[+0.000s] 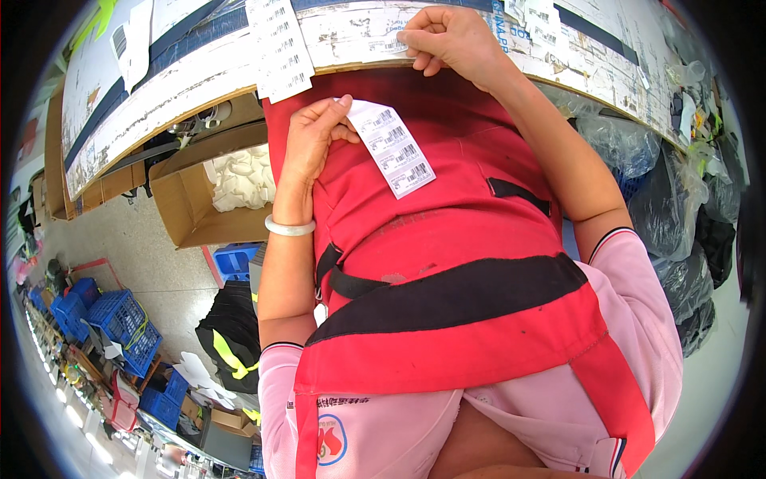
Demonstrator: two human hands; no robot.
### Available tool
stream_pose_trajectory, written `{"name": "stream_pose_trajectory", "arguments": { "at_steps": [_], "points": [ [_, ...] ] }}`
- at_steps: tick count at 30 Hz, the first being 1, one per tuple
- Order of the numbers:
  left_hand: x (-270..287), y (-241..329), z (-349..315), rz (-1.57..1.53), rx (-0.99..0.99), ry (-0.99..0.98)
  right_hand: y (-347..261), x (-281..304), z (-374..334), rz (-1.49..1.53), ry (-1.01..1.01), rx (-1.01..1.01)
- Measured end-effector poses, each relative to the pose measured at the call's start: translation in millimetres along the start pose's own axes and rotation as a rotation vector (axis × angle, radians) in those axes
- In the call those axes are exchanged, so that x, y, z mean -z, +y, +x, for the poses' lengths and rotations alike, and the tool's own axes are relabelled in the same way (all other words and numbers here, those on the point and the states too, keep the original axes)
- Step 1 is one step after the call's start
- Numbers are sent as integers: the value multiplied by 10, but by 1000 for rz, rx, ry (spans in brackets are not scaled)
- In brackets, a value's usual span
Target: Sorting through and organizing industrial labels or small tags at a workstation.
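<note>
My left hand (317,134) pinches the upper end of a short white strip of barcode labels (396,152), which hangs over my red apron (455,215). Above the table's near edge, my right hand (455,46) is closed with the thumb and forefinger together. A small pale label (392,45) shows at its fingertips, though its outline blends into the white tabletop. Between the hands and to the left, a longer sheet of barcode labels (279,49) lies on the table and overhangs its edge.
The worn white table (191,96) spans the front. More labels (137,44) lie at its left. Below stands a cardboard box (183,211) with white pieces inside. Blue crates (128,327) are at the left. Dark plastic bags (666,207) crowd the right side.
</note>
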State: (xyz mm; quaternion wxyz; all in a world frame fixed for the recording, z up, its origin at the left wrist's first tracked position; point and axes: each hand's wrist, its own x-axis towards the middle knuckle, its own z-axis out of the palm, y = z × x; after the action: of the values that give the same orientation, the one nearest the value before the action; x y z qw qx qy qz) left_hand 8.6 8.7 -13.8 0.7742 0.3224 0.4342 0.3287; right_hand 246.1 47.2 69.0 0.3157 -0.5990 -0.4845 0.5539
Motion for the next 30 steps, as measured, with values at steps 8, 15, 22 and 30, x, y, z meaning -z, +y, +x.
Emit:
{"name": "stream_pose_trajectory", "arguments": {
  "at_steps": [8, 15, 22, 30],
  "points": [
    [1, 24, 9, -5, -4, -3, 32, -31, 28, -40, 12, 16],
    [-63, 60, -9, -21, -8, -18, 129, 110, -135, -47, 19, 128],
    [-46, 45, -127, -44, 24, -2, 291, 1050, -402, -33, 432, 183],
    [-254, 229, -158, -114, -8, -74, 430, 1429, -357, -925, 789, 41]
  ]
}}
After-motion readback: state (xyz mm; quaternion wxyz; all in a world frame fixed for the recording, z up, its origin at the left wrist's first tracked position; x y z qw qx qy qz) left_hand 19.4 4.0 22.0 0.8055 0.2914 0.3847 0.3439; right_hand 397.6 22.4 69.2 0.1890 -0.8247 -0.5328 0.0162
